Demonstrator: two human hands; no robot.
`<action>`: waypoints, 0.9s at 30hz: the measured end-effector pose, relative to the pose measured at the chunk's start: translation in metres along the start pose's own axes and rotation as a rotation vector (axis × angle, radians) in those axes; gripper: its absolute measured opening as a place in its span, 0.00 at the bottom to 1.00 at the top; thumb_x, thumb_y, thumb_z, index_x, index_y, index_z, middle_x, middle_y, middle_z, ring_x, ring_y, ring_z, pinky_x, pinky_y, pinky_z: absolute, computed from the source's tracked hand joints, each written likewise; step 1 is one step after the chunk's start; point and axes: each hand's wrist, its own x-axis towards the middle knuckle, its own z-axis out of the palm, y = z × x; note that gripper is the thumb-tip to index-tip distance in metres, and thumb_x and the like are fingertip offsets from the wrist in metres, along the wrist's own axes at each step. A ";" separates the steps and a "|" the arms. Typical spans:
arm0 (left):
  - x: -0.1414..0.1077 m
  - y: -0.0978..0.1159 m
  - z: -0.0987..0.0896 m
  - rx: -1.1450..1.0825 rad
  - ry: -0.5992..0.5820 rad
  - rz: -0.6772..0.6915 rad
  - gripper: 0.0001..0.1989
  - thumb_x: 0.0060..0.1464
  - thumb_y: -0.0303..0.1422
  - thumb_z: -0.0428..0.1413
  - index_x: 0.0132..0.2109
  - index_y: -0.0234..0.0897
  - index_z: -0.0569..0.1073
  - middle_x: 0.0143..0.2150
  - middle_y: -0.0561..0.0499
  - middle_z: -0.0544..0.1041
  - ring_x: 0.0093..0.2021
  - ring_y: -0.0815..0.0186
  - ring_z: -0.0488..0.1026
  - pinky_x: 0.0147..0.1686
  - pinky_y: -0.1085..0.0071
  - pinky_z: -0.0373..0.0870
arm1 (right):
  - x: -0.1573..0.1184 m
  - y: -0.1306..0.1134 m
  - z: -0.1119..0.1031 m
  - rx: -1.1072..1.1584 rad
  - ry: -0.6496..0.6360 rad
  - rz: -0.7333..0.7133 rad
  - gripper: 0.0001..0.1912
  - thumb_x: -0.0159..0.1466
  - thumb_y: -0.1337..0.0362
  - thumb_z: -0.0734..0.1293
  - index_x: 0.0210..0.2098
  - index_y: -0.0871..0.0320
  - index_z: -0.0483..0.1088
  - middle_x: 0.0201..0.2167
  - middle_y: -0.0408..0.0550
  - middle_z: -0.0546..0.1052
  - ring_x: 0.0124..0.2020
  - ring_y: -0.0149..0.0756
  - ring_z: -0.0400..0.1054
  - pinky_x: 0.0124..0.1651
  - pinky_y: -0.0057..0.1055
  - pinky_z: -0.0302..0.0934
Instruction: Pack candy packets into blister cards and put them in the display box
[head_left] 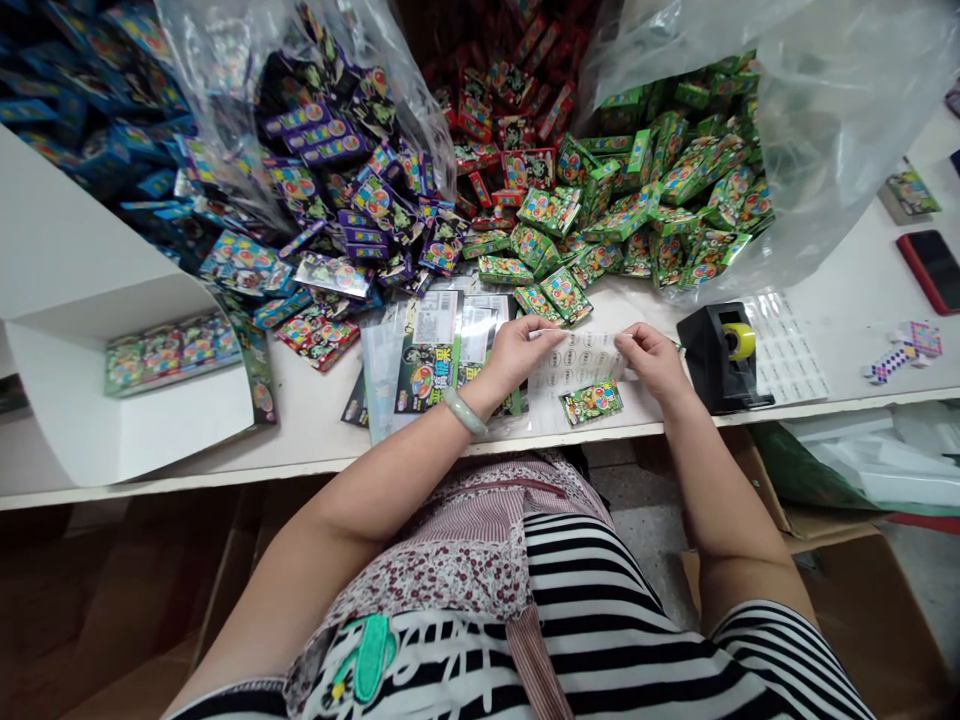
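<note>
A clear sheet of round printed stickers (574, 362) is stretched between my two hands above the table's front edge. My left hand (521, 352), below a pale green bangle (464, 411), pinches the sheet's upper left corner. At the upper right corner, my right hand (651, 358) has its thumb and fingers closed on the same sheet. A small green packet (592, 402) lies flat on the table just under the sheet's lower edge. Left of my left hand are flat printed pouches (426, 375) in a stack.
Heaps of blue (127, 110), purple (379, 205), red (517, 120) and green packets (694, 175) fill the back. An open white box (172, 430) stands left. Rightward are a black tape dispenser (712, 360), more sticker sheets (787, 350) and a red-cased phone (932, 268).
</note>
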 end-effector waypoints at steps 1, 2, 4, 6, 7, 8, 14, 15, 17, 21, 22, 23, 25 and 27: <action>0.000 0.000 -0.001 0.009 -0.004 0.001 0.07 0.51 0.35 0.62 0.33 0.35 0.76 0.32 0.51 0.78 0.35 0.66 0.73 0.41 0.69 0.69 | -0.001 0.000 0.001 0.000 0.002 -0.004 0.21 0.52 0.46 0.74 0.26 0.55 0.65 0.20 0.37 0.64 0.21 0.26 0.56 0.25 0.25 0.51; -0.001 0.000 -0.001 0.016 -0.012 0.006 0.06 0.50 0.34 0.62 0.32 0.35 0.76 0.32 0.51 0.78 0.35 0.66 0.73 0.41 0.69 0.69 | -0.001 -0.001 0.001 0.007 0.007 -0.007 0.21 0.52 0.46 0.74 0.26 0.55 0.66 0.20 0.37 0.65 0.22 0.26 0.57 0.25 0.25 0.53; -0.001 0.000 -0.003 0.023 -0.024 0.026 0.05 0.50 0.33 0.62 0.33 0.35 0.76 0.33 0.51 0.78 0.37 0.66 0.73 0.42 0.69 0.69 | -0.002 -0.003 0.002 0.028 0.020 -0.015 0.20 0.50 0.47 0.75 0.28 0.54 0.67 0.23 0.38 0.69 0.25 0.28 0.61 0.28 0.26 0.56; -0.001 0.000 -0.003 0.015 -0.030 0.041 0.04 0.49 0.31 0.62 0.33 0.35 0.76 0.34 0.51 0.78 0.38 0.66 0.73 0.43 0.69 0.69 | -0.002 -0.006 0.003 0.030 0.017 -0.025 0.20 0.49 0.47 0.76 0.30 0.54 0.69 0.26 0.40 0.72 0.27 0.29 0.64 0.31 0.27 0.60; -0.001 0.000 -0.003 0.007 -0.034 0.042 0.04 0.49 0.30 0.62 0.33 0.35 0.76 0.34 0.52 0.78 0.38 0.66 0.73 0.43 0.69 0.69 | -0.001 -0.009 0.003 0.019 -0.002 -0.027 0.21 0.48 0.47 0.76 0.31 0.54 0.70 0.28 0.40 0.73 0.29 0.30 0.65 0.32 0.28 0.61; -0.001 -0.001 -0.002 -0.001 -0.038 0.040 0.04 0.49 0.30 0.62 0.33 0.35 0.76 0.34 0.52 0.78 0.37 0.66 0.73 0.43 0.69 0.69 | -0.001 -0.012 0.003 0.001 -0.030 -0.025 0.21 0.48 0.47 0.76 0.32 0.54 0.71 0.29 0.41 0.75 0.30 0.31 0.66 0.33 0.29 0.62; -0.002 -0.001 -0.001 -0.031 -0.065 0.083 0.04 0.48 0.29 0.62 0.34 0.35 0.76 0.35 0.52 0.78 0.36 0.68 0.72 0.42 0.70 0.69 | 0.007 -0.028 0.002 -0.210 -0.166 -0.027 0.20 0.46 0.49 0.77 0.26 0.56 0.72 0.25 0.42 0.74 0.27 0.32 0.64 0.32 0.30 0.60; -0.002 -0.001 -0.002 -0.032 -0.061 0.080 0.05 0.48 0.30 0.62 0.34 0.35 0.76 0.35 0.52 0.78 0.36 0.68 0.72 0.42 0.70 0.69 | 0.008 -0.030 0.002 -0.235 -0.170 -0.034 0.20 0.46 0.48 0.77 0.25 0.56 0.72 0.24 0.41 0.73 0.26 0.31 0.63 0.31 0.30 0.59; -0.003 0.000 -0.002 -0.023 -0.052 0.058 0.06 0.50 0.32 0.63 0.34 0.35 0.76 0.33 0.52 0.77 0.34 0.68 0.71 0.39 0.71 0.68 | 0.008 -0.033 0.002 -0.272 -0.173 -0.036 0.20 0.48 0.46 0.76 0.24 0.57 0.72 0.22 0.41 0.72 0.25 0.30 0.61 0.29 0.29 0.56; -0.004 0.000 -0.004 0.010 -0.047 0.029 0.09 0.51 0.35 0.63 0.30 0.35 0.74 0.27 0.54 0.73 0.30 0.69 0.66 0.32 0.72 0.63 | 0.007 -0.035 0.000 -0.305 -0.157 -0.025 0.22 0.49 0.44 0.75 0.23 0.57 0.73 0.21 0.42 0.72 0.24 0.30 0.59 0.29 0.30 0.55; -0.004 0.000 -0.004 0.013 -0.048 0.028 0.08 0.51 0.35 0.63 0.30 0.36 0.74 0.26 0.55 0.72 0.29 0.69 0.66 0.32 0.72 0.63 | 0.007 -0.035 -0.001 -0.303 -0.150 -0.026 0.22 0.48 0.44 0.75 0.23 0.57 0.73 0.21 0.42 0.72 0.24 0.30 0.59 0.30 0.30 0.55; -0.004 0.001 -0.004 0.011 -0.052 0.026 0.08 0.51 0.35 0.63 0.30 0.35 0.74 0.26 0.55 0.72 0.29 0.70 0.65 0.31 0.72 0.62 | 0.007 -0.035 -0.001 -0.300 -0.144 -0.028 0.22 0.48 0.43 0.75 0.23 0.57 0.73 0.21 0.42 0.72 0.24 0.30 0.59 0.30 0.31 0.55; -0.004 0.002 -0.004 -0.005 -0.067 0.022 0.07 0.51 0.33 0.62 0.30 0.35 0.74 0.26 0.55 0.71 0.29 0.70 0.65 0.31 0.72 0.61 | 0.008 -0.035 0.000 -0.292 -0.149 -0.035 0.23 0.47 0.43 0.76 0.23 0.57 0.73 0.22 0.42 0.72 0.24 0.30 0.59 0.30 0.31 0.55; -0.003 0.003 -0.004 -0.020 -0.079 0.024 0.07 0.51 0.32 0.62 0.30 0.35 0.74 0.27 0.55 0.71 0.29 0.71 0.65 0.32 0.72 0.62 | 0.011 -0.035 0.002 -0.281 -0.176 -0.045 0.23 0.46 0.44 0.76 0.24 0.57 0.72 0.22 0.42 0.72 0.25 0.30 0.60 0.30 0.30 0.55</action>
